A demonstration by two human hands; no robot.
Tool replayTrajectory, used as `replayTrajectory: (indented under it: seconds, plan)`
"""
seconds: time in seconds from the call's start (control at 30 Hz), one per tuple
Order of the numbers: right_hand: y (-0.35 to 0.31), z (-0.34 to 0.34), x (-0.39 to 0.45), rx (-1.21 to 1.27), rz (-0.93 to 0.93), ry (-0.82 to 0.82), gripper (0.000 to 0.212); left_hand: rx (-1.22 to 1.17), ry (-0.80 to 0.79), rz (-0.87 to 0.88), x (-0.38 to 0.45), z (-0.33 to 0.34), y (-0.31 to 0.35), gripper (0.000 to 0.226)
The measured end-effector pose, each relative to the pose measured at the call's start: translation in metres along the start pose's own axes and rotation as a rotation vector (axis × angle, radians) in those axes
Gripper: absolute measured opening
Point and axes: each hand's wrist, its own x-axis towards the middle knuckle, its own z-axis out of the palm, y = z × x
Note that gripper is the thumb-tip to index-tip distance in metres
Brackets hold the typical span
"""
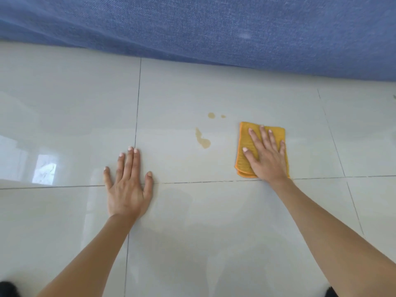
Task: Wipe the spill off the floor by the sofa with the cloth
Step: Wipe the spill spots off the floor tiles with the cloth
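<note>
Right grip [265, 155] flat on cloth [246, 146], spill [203, 141] just left, untouched

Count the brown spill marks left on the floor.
3. A long blotch lies left of the cloth; a round spot sits beyond it toward the sofa, a tiny dot just right of that. More may hide under the cloth.

2 bare, sleeveless forearms, unadorned hands [128, 185]

Both my bare arms reach forward and down, my left hand [127, 185] pressed flat with fingers spread, my right hand [265, 155] palm-down too, fingers splayed.
</note>
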Motion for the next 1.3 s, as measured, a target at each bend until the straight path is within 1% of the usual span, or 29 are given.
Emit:
replayTrajectory:
  seconds: [0.1,0.2,0.3,0.6,0.77,0.9,1.1,1.2,1.3]
  plan:
    - [0.004,-0.004,0.022,0.010,0.121,-0.021,0.068,0.001,-0.003,0.003,0.001,0.002,-0.001,0.067]
    - [-0.013,-0.007,0.048,0.047,0.236,-0.018,0.064,-0.003,0.001,0.009,0.001,0.003,-0.002,0.068]
    - [-0.038,-0.010,0.072,0.070,0.253,-0.015,0.065,-0.017,0.004,0.011,0.002,0.004,-0.003,0.067]
    - [-0.122,-0.012,0.111,0.081,0.107,-0.023,0.066,-0.025,0.014,0.012,0.002,0.006,-0.004,0.067]
    - [-0.163,-0.007,0.105,0.091,0.005,-0.034,0.066,-0.023,0.013,0.009,0.002,0.007,-0.004,0.067]
    - [-0.190,-0.002,0.082,0.080,-0.102,-0.027,0.066,-0.020,0.014,0.010,0.002,0.006,-0.003,0.067]
    - [-0.190,0.010,0.023,0.085,-0.234,-0.011,0.066,-0.016,0.002,0.015,0.003,0.004,-0.003,0.067]
    - [-0.170,0.014,-0.002,0.084,-0.279,0.003,0.066,-0.048,-0.020,0.027,0.003,0.000,-0.005,0.069]
    - [-0.136,0.015,-0.016,0.046,-0.267,-0.007,0.067,-0.087,-0.029,0.045,0.004,-0.007,-0.009,0.070]
